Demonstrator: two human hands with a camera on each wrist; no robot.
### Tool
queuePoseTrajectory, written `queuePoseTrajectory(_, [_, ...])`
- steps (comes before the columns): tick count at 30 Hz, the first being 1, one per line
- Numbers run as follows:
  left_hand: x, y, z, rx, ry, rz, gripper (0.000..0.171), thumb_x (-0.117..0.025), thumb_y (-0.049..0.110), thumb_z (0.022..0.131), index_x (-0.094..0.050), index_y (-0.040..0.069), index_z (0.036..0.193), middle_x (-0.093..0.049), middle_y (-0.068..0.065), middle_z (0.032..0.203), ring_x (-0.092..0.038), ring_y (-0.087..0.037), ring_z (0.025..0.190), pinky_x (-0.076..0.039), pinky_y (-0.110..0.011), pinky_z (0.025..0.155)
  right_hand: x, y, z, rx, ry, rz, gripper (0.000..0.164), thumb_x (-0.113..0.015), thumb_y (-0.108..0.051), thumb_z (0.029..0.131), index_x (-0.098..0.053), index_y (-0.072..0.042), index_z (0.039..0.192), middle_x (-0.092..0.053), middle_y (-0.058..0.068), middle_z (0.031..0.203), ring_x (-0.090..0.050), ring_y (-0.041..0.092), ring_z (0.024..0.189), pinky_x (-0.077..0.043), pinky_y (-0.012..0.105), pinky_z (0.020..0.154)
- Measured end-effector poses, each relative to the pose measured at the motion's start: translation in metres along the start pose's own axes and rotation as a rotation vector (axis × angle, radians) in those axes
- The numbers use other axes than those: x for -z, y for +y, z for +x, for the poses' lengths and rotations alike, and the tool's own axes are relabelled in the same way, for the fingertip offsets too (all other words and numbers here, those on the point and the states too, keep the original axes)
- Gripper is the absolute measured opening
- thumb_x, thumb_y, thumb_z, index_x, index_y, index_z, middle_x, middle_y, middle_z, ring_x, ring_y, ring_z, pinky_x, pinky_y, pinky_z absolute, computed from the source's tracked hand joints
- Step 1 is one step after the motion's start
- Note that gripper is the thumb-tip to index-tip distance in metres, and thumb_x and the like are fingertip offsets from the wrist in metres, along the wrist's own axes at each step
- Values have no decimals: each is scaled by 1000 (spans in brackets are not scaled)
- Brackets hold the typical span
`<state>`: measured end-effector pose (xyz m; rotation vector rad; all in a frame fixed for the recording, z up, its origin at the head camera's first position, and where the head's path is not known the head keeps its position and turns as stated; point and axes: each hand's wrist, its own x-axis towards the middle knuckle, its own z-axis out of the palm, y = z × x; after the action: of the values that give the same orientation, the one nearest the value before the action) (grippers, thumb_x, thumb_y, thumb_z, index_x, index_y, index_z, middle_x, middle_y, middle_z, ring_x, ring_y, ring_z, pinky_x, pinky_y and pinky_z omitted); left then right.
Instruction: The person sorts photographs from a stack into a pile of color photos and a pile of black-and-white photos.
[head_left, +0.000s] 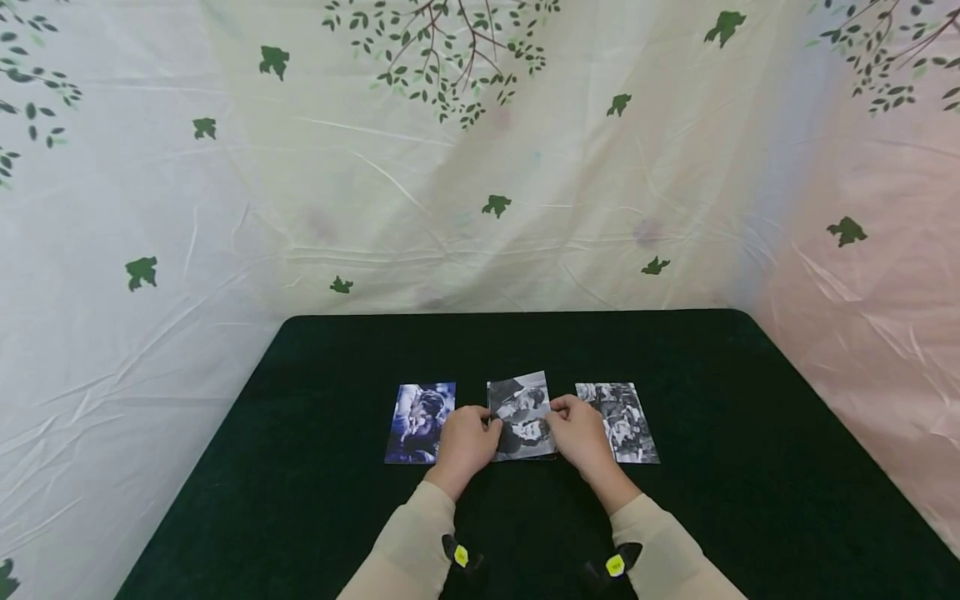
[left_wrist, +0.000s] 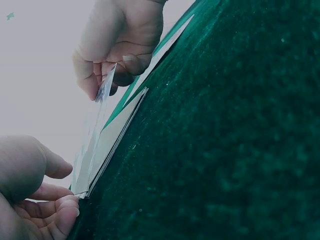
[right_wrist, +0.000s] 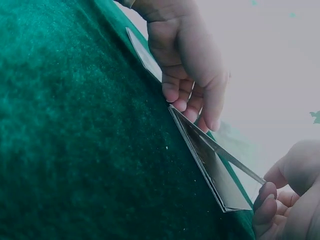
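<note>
My right hand (head_left: 583, 432) pinches the right edge of a black-and-white photo print (head_left: 522, 417) between thumb and fingers. That edge is raised, so the print tilts over a thin stack of prints (right_wrist: 200, 159) on the table. At the stack's left side is my left hand (head_left: 465, 442); in the left wrist view its fingertips (left_wrist: 67, 202) touch the prints' edge, and its thumb stands apart above them. A bluish photo print (head_left: 417, 421) lies beside my left hand, partly covered by it. Another black-and-white print (head_left: 630, 425) lies to the right, partly behind my right hand.
A dark green cloth covers the table (head_left: 300, 500), whose far corners are rounded. Behind and at both sides hangs a pale curtain (head_left: 420, 225) with printed leaves and branches. Both sleeves carry dark wrist straps with yellow tags (head_left: 615, 566).
</note>
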<state>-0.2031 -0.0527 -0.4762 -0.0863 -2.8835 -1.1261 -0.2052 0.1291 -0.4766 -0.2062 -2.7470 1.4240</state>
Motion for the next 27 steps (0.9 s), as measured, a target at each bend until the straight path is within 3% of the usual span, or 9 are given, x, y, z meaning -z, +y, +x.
queuePoseTrajectory(8, [2, -1, 1, -19, 22, -17, 28, -64, 21, 91, -71, -2, 106, -69, -9, 89, -58, -15, 72, -49, -33, 63, 1, -3, 1, -66, -53, 131, 23, -54, -13, 92, -63, -2, 110, -61, 10, 95, -55, 21, 78, -45, 31, 62])
queuePoseTrajectory(18, [6, 1, 4, -38, 146, -77, 18, -64, 16, 91, -73, 0, 95, -67, -5, 76, -57, -13, 65, -47, -30, 58, 5, -10, 1, -111, -85, 215, 26, -50, -14, 95, -60, -1, 116, -58, 14, 107, -55, 23, 91, -45, 33, 71])
queuePoseTrajectory(27, [6, -3, 7, -6, 215, -119, 13, -67, 15, 89, -73, 4, 88, -64, 0, 70, -55, -10, 62, -46, -28, 56, 0, -7, -1, -100, -36, 212, 22, -57, -14, 92, -64, -1, 109, -61, 10, 87, -56, 18, 69, -47, 30, 59])
